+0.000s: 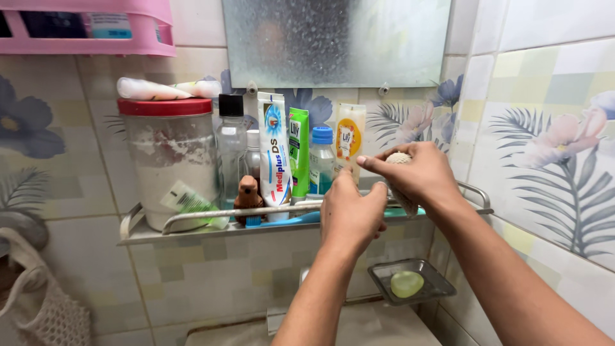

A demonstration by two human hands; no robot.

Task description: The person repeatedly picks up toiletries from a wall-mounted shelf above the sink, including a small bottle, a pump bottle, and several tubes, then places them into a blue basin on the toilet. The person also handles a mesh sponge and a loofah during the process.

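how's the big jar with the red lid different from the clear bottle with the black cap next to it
The jar with the red lid is wide and squat; the clear bottle with the black cap is slim and narrow. The jar holds a whitish powder that coats its walls, while the bottle looks see-through. Two tubes lie across the jar's lid; nothing rests on the bottle's cap. Both stand upright on the metal shelf.

The right hand (416,173) hides most of a pale round object (398,158); the pink basket (96,29) runs off the top edge.
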